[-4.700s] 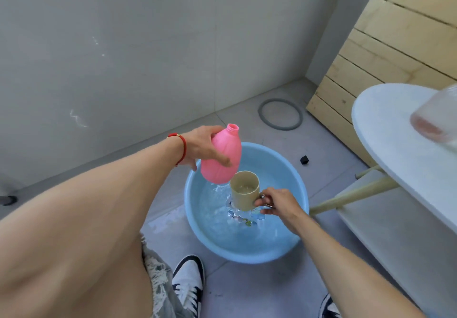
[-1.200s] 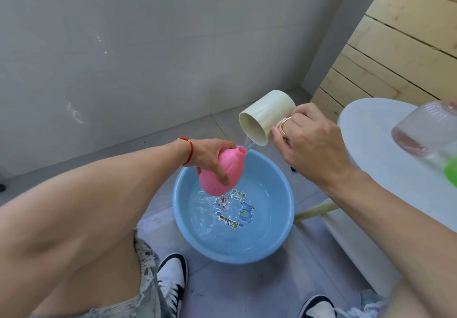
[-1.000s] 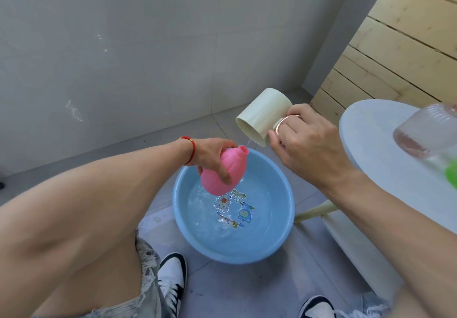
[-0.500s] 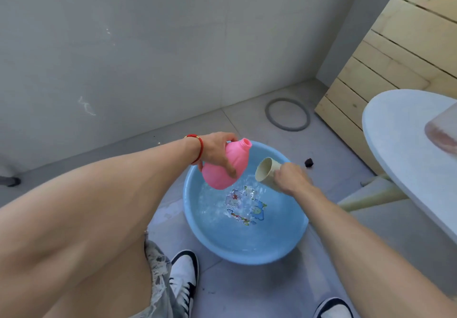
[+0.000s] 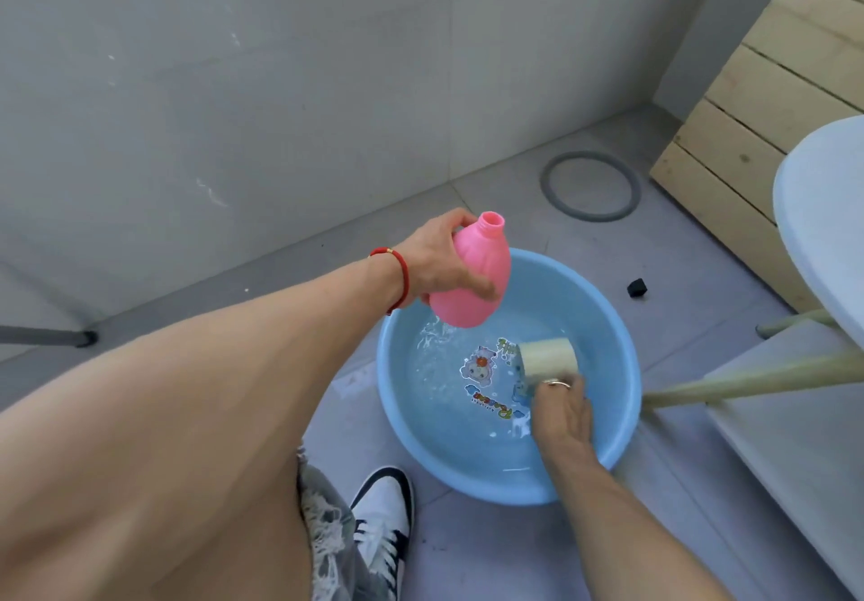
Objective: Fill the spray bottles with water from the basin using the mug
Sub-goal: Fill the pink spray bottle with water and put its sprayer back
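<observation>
Left hand (image 5: 437, 264) grips the pink spray bottle (image 5: 472, 280), neck up, above the basin (image 5: 617, 395) to catch spills. Right hand (image 5: 561, 406) holds the mug (image 5: 547, 357) on its side in the water, apparently scooping.

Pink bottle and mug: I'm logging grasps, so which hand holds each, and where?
Left hand grips the pink bottle around its body; right hand holds the mug at its handle side.

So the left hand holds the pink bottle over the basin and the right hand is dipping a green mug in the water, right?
Not quite: the mug is beige, not green, as the head view shows. The rest holds: left hand holds the pink bottle over the basin, right hand dips the mug.
</observation>
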Demonstrator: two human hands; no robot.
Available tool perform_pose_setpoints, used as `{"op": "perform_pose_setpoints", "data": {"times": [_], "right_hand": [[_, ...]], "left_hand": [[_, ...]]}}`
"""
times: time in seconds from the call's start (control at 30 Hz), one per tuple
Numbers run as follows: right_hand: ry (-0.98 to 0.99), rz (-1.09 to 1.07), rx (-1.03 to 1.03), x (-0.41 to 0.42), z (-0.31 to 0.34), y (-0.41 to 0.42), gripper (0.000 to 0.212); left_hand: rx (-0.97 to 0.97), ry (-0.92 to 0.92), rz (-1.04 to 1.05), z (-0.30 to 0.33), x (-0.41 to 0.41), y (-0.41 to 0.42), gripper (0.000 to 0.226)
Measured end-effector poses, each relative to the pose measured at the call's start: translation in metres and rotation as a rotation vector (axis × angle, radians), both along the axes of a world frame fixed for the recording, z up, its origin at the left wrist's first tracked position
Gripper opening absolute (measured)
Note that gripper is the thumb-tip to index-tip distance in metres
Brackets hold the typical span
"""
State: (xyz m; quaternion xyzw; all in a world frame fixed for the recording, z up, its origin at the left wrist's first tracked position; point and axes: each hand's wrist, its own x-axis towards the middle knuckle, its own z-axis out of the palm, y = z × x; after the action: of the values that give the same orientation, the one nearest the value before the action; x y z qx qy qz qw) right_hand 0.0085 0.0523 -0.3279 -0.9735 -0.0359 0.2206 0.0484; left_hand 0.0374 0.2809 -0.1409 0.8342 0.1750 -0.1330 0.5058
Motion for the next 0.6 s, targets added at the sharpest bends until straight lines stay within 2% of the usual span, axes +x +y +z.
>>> {"op": "perform_pose_setpoints", "data": {"times": [0.1, 0.23, 0.3, 0.37, 0.43, 0.5, 0.6], "right_hand": [[0.092, 0.143, 0.056, -0.005, -0.007, 0.014, 0.033], [0.159, 0.130, 0.224, -0.013, -0.005, 0.036, 0.027], [0.185, 0.041, 0.374, -0.012, -0.009, 0.041, 0.033], [0.301, -0.177, 0.609, -0.008, -0.003, 0.042, 0.042], [0.393, -0.349, 0.831, -0.006, 0.007, 0.036, 0.036], [0.461, -0.428, 0.956, -0.007, 0.022, 0.029, 0.032], [0.447, -0.474, 1.074, -0.006, 0.046, 0.016, 0.032]], "left_hand": [[0.010, 0.006, 0.000, 0.000, 0.000, 0.000, 0.076], [0.022, 0.001, 0.001, 0.000, 0.000, 0.003, 0.077], [0.031, -0.002, -0.004, 0.002, -0.001, 0.005, 0.076], [0.042, 0.000, -0.015, 0.005, -0.003, 0.006, 0.076], [0.058, 0.004, -0.033, 0.007, -0.006, 0.009, 0.076], [0.063, 0.010, -0.044, 0.010, -0.009, 0.012, 0.076], [0.068, 0.021, -0.064, 0.011, -0.016, 0.017, 0.076]]}}
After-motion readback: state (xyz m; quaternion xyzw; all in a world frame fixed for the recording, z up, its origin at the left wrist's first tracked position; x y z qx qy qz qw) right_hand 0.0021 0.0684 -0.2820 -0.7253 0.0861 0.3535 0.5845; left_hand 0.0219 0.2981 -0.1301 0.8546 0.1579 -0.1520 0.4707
